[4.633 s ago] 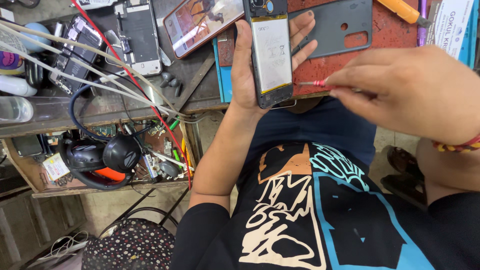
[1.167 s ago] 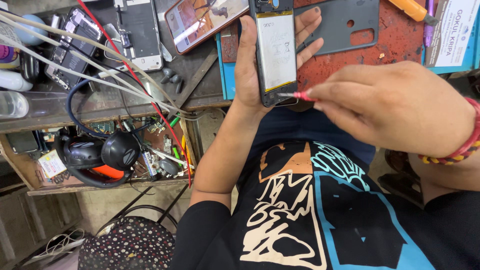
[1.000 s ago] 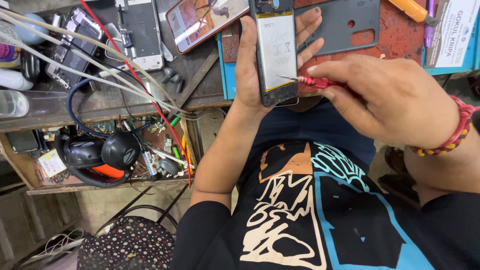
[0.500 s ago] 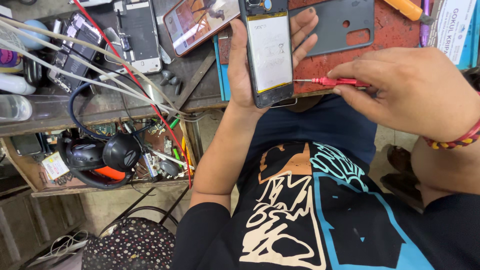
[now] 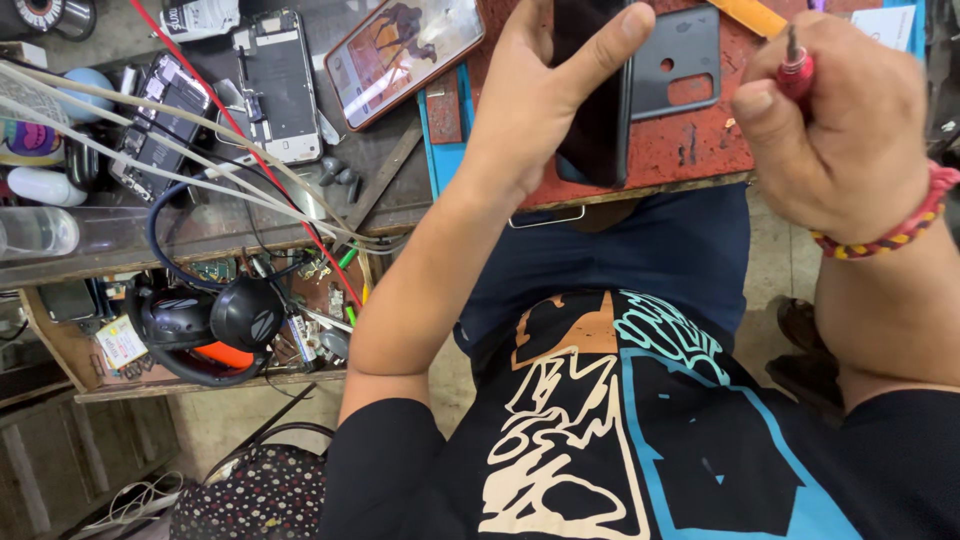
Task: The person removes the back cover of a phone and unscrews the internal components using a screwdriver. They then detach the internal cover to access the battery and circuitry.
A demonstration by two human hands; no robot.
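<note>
My left hand (image 5: 535, 95) grips a dark phone (image 5: 592, 110), turned edge-on over the red work mat (image 5: 700, 140); fingers wrap its top and side. To the right, my right hand (image 5: 840, 120) is closed around a small red-handled screwdriver (image 5: 795, 65), its tip pointing up, held away from the phone. A grey phone back cover (image 5: 680, 60) with a camera cutout lies on the mat just behind the phone.
A lit phone (image 5: 405, 50) and two opened phones (image 5: 275, 85) lie on the cluttered bench to the left. White and red cables (image 5: 200, 140) cross it. Black headphones (image 5: 210, 325) sit on a lower shelf. A yellow tool (image 5: 755, 15) lies at the mat's far edge.
The phone has been turned from open back facing me to edge-on. My right hand has pulled the screwdriver away from the phone and raised it, tip upward.
</note>
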